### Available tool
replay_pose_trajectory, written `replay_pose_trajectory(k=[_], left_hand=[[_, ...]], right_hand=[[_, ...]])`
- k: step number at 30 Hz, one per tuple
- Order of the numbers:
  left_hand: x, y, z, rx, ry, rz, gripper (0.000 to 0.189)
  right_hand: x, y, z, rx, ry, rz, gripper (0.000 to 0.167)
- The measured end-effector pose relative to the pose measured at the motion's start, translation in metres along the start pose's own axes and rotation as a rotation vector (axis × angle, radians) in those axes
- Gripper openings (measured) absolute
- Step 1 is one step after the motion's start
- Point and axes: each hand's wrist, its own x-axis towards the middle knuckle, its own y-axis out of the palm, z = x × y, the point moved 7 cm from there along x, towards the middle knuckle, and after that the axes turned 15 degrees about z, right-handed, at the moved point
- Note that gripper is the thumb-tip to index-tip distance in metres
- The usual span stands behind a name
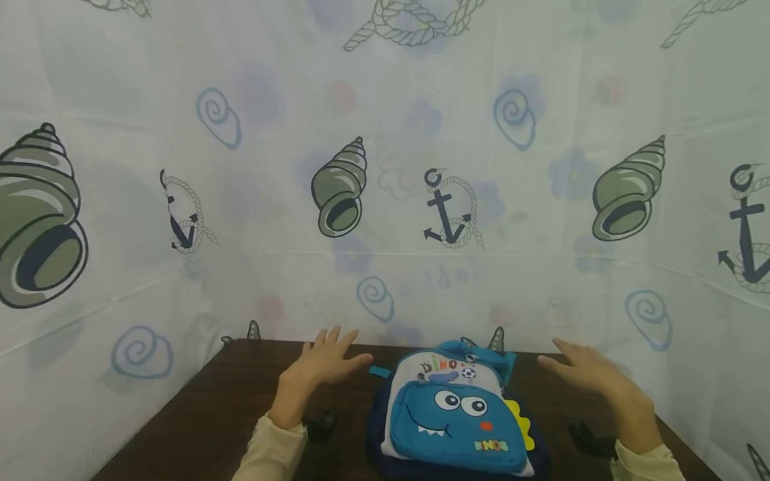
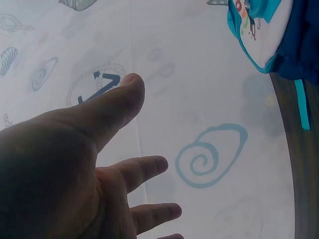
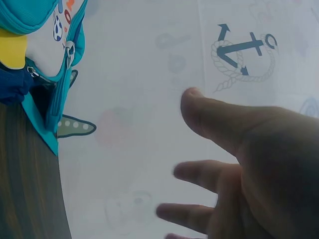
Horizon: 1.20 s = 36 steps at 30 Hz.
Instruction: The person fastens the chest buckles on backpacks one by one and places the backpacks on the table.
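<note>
A child's backpack (image 1: 457, 414) in blue, white and navy, with a cartoon dinosaur face and yellow spikes on one side, lies on the dark wooden table (image 1: 240, 401). To its left is my left hand (image 1: 321, 364), fingers spread and apart from it. My right hand (image 1: 586, 367) hovers at the other side, fingers extended, also touching nothing. Both wrist views show spread thumbs and fingers with nothing held. In the left wrist view the backpack (image 2: 264, 35) appears at the top right; a teal strap (image 2: 302, 104) hangs from it. The right wrist view shows its side zipper (image 3: 33, 72).
A white curtain (image 1: 397, 280) printed with shells, anchors and ropes surrounds the table at the back and both sides. Dark wrist-worn devices show beneath each wrist, by the cream sleeves (image 1: 273, 447).
</note>
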Motion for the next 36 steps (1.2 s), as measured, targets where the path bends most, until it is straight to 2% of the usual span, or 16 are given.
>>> replay_pose_trajectory(k=[6, 14, 21, 28, 36], left_hand=[[0.003, 0.006, -0.002, -0.001, 0.020, 0.022, 0.071], [0.006, 0.016, -0.002, 0.015, 0.001, 0.055, 0.066], [0.012, 0.025, -0.006, 0.001, 0.013, 0.116, 0.067], [0.016, 0.029, -0.013, -0.007, 0.013, 0.142, 0.066], [0.024, 0.048, -0.024, -0.033, 0.051, 0.241, 0.063]], right_hand=[[-0.001, 0.010, 0.000, 0.057, -0.006, 0.072, 0.085], [-0.004, 0.022, 0.004, 0.137, -0.010, 0.131, 0.084], [0.001, 0.030, 0.007, 0.165, 0.024, 0.177, 0.088], [0.004, 0.031, 0.014, 0.173, 0.061, 0.214, 0.090], [0.008, 0.037, 0.026, 0.186, 0.037, 0.270, 0.093]])
